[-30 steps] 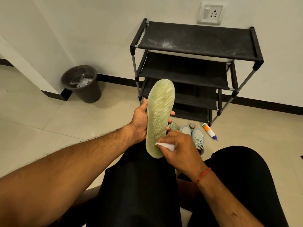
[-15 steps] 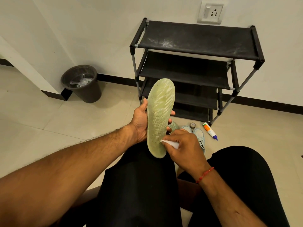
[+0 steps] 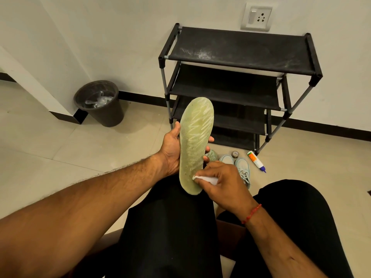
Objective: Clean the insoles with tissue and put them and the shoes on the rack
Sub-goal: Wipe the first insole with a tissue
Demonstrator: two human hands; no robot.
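Observation:
A pale green insole (image 3: 195,141) stands upright over my left knee, its heel end down. My left hand (image 3: 171,148) grips it by the middle, thumb on the left edge and fingers behind. My right hand (image 3: 222,180) pinches a folded white tissue (image 3: 204,179) and presses it against the insole's heel area. Two light blue-grey shoes (image 3: 240,167) lie on the floor beyond my hands, partly hidden by my right hand. A second green insole (image 3: 211,155) peeks out behind the held one. The black rack (image 3: 239,51) stands against the wall with bare shelves.
A dark waste bin (image 3: 100,103) with crumpled plastic stands at the left by the wall corner. A white tube with an orange label (image 3: 256,160) and a small round tin (image 3: 234,154) lie on the tiled floor in front of the rack. My knees in black trousers fill the foreground.
My right hand with the tissue has shifted slightly along the insole's heel end, rubbing there. The left hand keeps the insole in the same place.

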